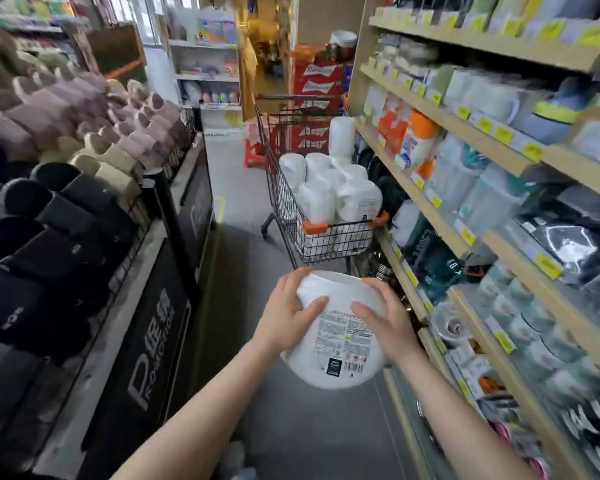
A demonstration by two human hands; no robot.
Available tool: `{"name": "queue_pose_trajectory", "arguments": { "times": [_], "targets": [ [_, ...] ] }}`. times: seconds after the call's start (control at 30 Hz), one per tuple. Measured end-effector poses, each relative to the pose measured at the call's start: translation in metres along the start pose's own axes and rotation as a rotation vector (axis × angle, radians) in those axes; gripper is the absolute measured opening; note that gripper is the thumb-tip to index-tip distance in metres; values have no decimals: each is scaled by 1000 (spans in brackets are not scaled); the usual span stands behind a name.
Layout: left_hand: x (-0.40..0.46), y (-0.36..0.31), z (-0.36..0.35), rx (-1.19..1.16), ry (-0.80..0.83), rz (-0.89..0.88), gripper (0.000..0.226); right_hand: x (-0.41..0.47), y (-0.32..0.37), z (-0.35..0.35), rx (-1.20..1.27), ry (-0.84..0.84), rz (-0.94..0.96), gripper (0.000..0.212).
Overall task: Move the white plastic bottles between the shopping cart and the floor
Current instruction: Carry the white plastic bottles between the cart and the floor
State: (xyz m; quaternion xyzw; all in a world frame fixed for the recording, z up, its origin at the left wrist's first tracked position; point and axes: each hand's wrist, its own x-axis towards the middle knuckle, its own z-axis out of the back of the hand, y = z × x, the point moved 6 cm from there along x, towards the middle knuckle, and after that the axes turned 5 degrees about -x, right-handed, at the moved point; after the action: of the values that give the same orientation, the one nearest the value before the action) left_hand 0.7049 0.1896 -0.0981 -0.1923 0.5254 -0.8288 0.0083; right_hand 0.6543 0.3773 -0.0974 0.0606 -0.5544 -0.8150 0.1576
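So, aisle first: wooden shelving runs down the right w/ packaged goods and yellow price tags; on the left a long display of slippers, pinkish and beige farther back, black ones nearer. Grey floor between. Ahead, close against the right shelves, stands a wire shopping cart w/ orange corner guards, packed w/ white plastic bottles, one stacked higher at the back. Red beer cases piled beyond it. Nearer, a white plastic bottle is held up in the air short of the cart, printed label w/ barcode facing up. Left hand grips its left side, fingers curled over the top; right hand clasps the right side, same way.
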Motion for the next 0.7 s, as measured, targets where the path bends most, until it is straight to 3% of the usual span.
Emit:
{"name": "queue_pose_trajectory", "arguments": {
  "times": [0.4, 0.57, 0.7],
  "targets": [
    [244, 116, 86, -10, 155, -42, 76, 242, 22, -98, 27, -130, -14, 53],
    [335, 158, 98, -35, 203, -18, 68, 339, 18, -120, 11, -140, -48, 54],
    [415, 192, 98, -27, 189, -14, 75, 426, 6, -131, 49, -90, -68, 58]
  ]
}}
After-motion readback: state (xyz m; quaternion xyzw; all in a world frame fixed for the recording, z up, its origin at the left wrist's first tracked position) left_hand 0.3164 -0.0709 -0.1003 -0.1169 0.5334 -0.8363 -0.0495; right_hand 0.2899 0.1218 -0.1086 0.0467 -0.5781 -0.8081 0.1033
